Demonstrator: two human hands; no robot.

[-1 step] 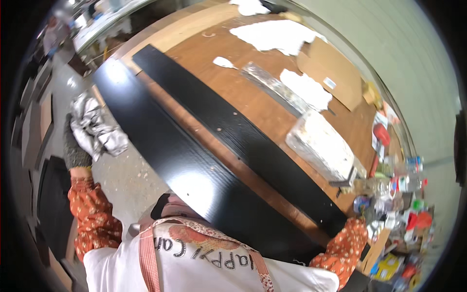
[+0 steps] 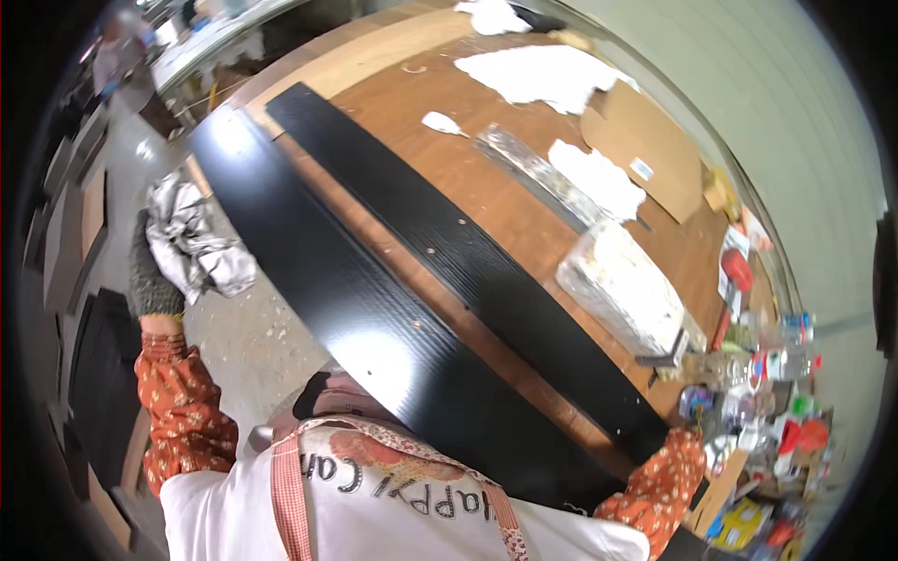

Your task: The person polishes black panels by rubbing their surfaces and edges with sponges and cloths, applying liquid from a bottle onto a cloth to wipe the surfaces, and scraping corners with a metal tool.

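My left hand [image 2: 154,271], in a dark grey knitted glove, is closed on a crumpled silvery-white cloth [image 2: 201,248]. It holds the cloth off the left edge of a long black board [image 2: 318,271], apart from it. This glossy board lies slantwise across the table in front of my body. Beside it runs a second, narrower black board [image 2: 435,248] with small holes, a strip of brown tabletop showing between the two. My right sleeve [image 2: 659,472], orange with a flower print, reaches over the near right ends of the boards. The right hand's fingers are hidden.
The brown wooden table [image 2: 412,140] bears white sheets [image 2: 543,75], flat cardboard [image 2: 645,150] and a plastic-wrapped block [image 2: 627,285]. Bottles [image 2: 730,369] and clutter crowd the right edge. Dark panels [image 2: 103,374] stand at the left; a person [image 2: 131,75] is at the far left.
The whole view has shifted slightly, so things appear a little farther right. My left hand still holds the cloth beside the board.
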